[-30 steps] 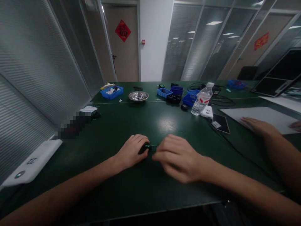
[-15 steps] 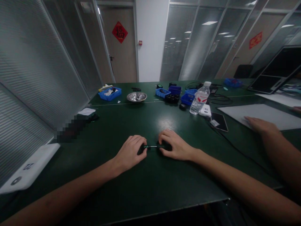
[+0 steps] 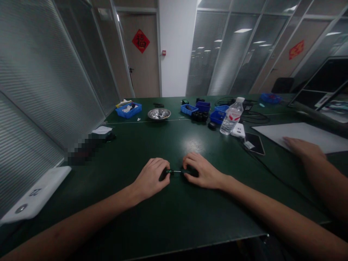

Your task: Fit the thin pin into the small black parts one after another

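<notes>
At left hand [image 3: 152, 177]: clamped on small dark piece [image 3: 169, 171].
Right hand [image 3: 203, 172]: clamped on dark handle [image 3: 193, 170].
Thin silver shaft [image 3: 177, 171]: between, axis left-to-right.

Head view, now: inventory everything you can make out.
Slender item: apparently 1, dark, green and silver, centre, ends hidden
Table: 1, green, centre
Bowl: 1, silver, far side
Bins: at least 5, blue, far side
Small pieces: several, black, by bins
Bottle: 1, clear, right of centre
Flat panel: 1, black, beside bottle
Devices: 2, white, left edge and by bottle
Flat sheet: 1, white, right
Cables: several, black, right
Screen: at least 1, black, far right
Chair: 1, dark, back right
Doors: 2, brown, back, each with red sign
Co-worker's hand: 1, bare, at sheet
Left hand: 1, bare, fingers closed on item's left end
Right hand: 1, bare, fingers closed on right end
</notes>
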Available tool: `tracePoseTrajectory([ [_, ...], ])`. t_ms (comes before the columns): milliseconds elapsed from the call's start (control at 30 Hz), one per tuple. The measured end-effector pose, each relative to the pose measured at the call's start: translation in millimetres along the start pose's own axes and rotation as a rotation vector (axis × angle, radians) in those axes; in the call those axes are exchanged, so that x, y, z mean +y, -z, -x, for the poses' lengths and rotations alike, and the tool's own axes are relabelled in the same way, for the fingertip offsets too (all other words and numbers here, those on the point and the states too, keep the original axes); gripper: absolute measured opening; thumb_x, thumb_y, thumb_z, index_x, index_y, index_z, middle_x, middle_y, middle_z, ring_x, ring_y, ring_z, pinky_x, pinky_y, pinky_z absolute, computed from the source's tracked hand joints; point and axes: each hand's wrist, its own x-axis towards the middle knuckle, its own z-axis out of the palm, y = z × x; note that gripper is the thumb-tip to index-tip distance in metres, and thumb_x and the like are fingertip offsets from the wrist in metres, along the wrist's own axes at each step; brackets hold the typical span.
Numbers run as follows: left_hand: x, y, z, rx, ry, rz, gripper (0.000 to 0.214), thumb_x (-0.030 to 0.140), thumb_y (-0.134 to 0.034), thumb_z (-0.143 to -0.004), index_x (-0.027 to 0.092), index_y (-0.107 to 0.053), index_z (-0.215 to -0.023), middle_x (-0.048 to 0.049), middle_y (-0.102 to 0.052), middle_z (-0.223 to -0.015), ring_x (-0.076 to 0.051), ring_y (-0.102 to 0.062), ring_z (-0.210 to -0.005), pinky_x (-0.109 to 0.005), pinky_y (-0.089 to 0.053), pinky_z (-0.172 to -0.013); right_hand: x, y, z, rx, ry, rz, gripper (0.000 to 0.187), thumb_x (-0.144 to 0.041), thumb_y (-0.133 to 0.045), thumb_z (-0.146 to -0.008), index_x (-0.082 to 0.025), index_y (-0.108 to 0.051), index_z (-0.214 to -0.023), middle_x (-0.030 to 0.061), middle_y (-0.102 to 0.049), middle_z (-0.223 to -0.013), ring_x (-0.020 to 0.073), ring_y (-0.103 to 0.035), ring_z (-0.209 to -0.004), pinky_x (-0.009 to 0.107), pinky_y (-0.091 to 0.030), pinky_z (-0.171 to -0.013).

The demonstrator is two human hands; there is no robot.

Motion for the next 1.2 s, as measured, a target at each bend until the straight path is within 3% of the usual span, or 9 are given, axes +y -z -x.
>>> tracePoseTrajectory([
  [933, 1.8, 3.1, -1.1, -0.006, -0.035, 0.040, 0.016, 0.023, -0.054, -0.100, 0.020, -0.065, -0.111, -0.0048, -0.067, -0.106, -0.021, -0.059, -0.099, -0.039, -0.046, -0.091, 1.6, -1.5, 0.0, 0.021, 0.016, -0.051, 0.015, -0.027, -0.065, -0.092, -0.020, -0.058, -0.103, 0.0055, -0.062, -0.102, 0.0214, -0.056, -0.095, 0.037, -0.045, -0.087],
  [1200, 0.8, 3.7, -1.0, -0.018, -0.048, 0.052, 0.020, 0.024, -0.052, -0.102, 0.020, -0.064, -0.117, -0.0058, -0.067, -0.110, -0.022, -0.059, -0.101, -0.039, -0.047, -0.091, 2.7, -4.0, 4.1, -0.039, -0.084, -0.060, 0.020, -0.033, -0.064, -0.094, -0.021, -0.056, -0.109, 0.0025, -0.064, -0.094, 0.0180, -0.059, -0.081, 0.031, -0.044, -0.073],
])
